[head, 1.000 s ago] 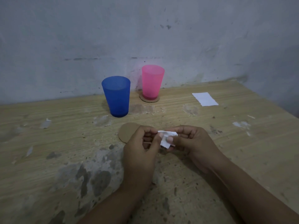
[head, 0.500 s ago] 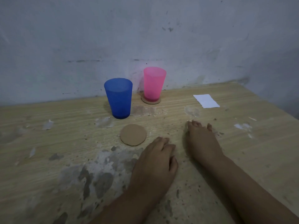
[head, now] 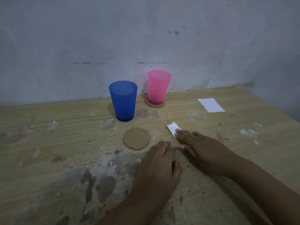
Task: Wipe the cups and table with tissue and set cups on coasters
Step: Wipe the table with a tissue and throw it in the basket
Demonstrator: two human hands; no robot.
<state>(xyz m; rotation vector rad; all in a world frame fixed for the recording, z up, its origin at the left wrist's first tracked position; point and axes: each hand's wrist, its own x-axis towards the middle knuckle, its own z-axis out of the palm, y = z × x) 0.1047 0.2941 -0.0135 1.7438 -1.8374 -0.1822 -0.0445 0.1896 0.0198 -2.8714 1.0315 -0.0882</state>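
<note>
Right hand (head: 201, 148) flat, fingers pressing tissue (head: 173, 128) onto desk (head: 65, 143); left hand (head: 158, 168) released, palm down beside empty coaster (head: 136, 138).

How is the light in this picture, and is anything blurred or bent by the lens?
Head view: dim, bluish light, no glare; soft shadows sit beside the blue cup and pink cup; the table back edge curves from the wide lens; the left hand and right hand look slightly soft.
</note>
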